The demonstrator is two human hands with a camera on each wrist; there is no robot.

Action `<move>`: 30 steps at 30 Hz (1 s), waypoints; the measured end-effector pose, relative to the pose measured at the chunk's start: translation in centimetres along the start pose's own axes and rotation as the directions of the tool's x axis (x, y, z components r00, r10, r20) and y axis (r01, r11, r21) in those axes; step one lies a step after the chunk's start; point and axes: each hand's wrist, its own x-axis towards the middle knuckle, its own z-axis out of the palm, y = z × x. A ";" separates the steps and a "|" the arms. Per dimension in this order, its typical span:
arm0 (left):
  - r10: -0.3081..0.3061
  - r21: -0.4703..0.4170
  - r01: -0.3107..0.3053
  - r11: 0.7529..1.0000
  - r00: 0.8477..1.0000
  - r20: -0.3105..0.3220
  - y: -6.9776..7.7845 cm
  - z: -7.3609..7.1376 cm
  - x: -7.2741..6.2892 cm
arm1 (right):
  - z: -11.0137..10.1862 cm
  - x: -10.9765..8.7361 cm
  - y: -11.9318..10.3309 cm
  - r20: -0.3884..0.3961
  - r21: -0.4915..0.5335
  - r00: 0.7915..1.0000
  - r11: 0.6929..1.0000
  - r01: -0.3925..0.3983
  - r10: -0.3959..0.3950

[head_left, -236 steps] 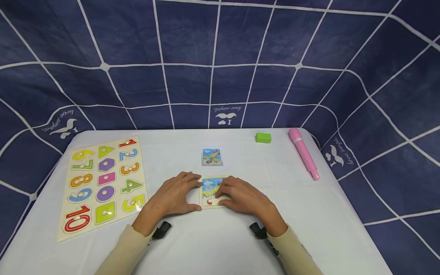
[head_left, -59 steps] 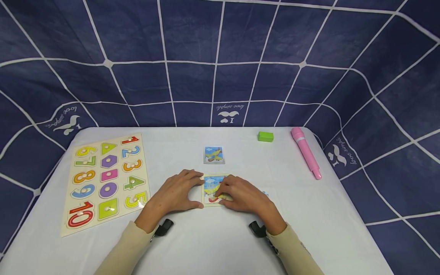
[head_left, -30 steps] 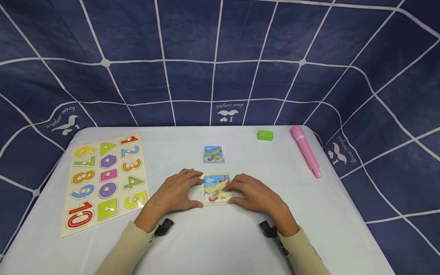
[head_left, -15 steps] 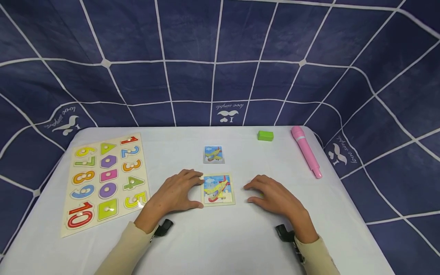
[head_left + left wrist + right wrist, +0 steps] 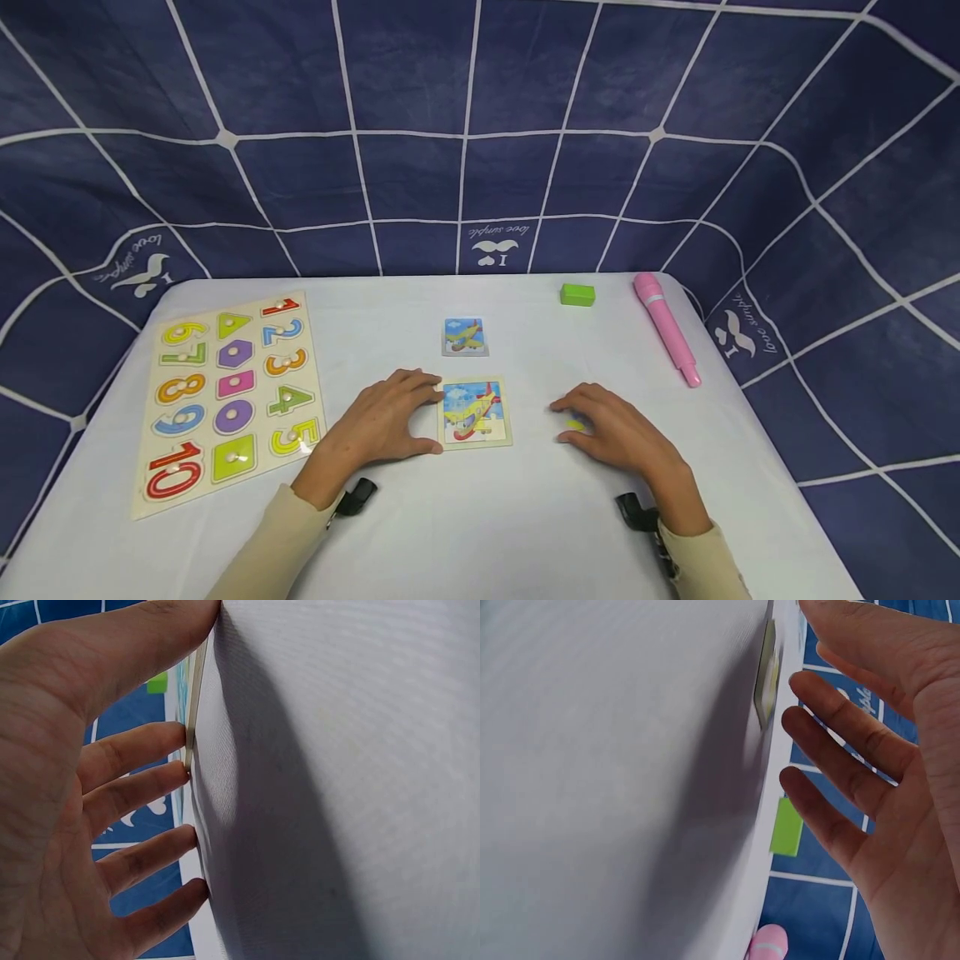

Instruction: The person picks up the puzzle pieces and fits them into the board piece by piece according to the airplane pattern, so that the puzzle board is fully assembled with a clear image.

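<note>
A small jigsaw puzzle (image 5: 469, 411) of a yellow and red airplane lies in a pale wooden frame (image 5: 474, 446) in front of me. Its lower right part shows bare cream. My left hand (image 5: 381, 421) rests at the frame's left side, fingertips and thumb at its edge; the left wrist view shows the fingers (image 5: 135, 787) spread and nearly straight. To the right of the frame, my right hand (image 5: 618, 432) is arched over a small yellow piece (image 5: 575, 424), partly hidden beneath it. In the right wrist view the fingers (image 5: 840, 761) are apart and relaxed, gripping nothing.
A picture card (image 5: 464, 337) of the same airplane lies behind the puzzle. A large number-and-shape board (image 5: 206, 390) is at left. At the back right are a green block (image 5: 577, 295) and a pink microphone (image 5: 666, 329). A dark blue checked cloth (image 5: 412, 167) hangs behind the table.
More picture pieces fill the frame than several seconds ago, including its lower middle. My right hand has left the puzzle and moved right to the yellow piece. The left hand stays put.
</note>
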 end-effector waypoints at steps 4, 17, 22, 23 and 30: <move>0.003 0.003 -0.002 1.000 1.000 -0.001 0.0 0.0 0.0 | 0.0 -0.4 0.4 -0.004 0.000 1.000 1.000 -0.016 0.016; -0.001 -0.006 0.001 1.000 1.000 0.002 0.0 -0.2 0.0 | -0.2 -1.3 1.1 0.000 0.009 0.998 0.998 -0.058 0.058; -0.004 -0.006 0.004 1.000 1.000 0.008 0.0 -0.2 -0.1 | -0.2 -1.4 1.1 -0.010 0.016 0.998 0.998 -0.055 0.055; -0.002 -0.006 0.002 1.000 1.000 0.007 0.0 -0.2 -0.1 | -0.2 -1.5 1.1 -0.013 0.017 0.998 0.998 -0.054 0.054; 0.005 -0.009 -0.005 1.000 1.000 0.004 0.0 -0.1 -0.1 | -0.2 -1.5 1.1 -0.008 0.019 0.998 0.998 -0.062 0.062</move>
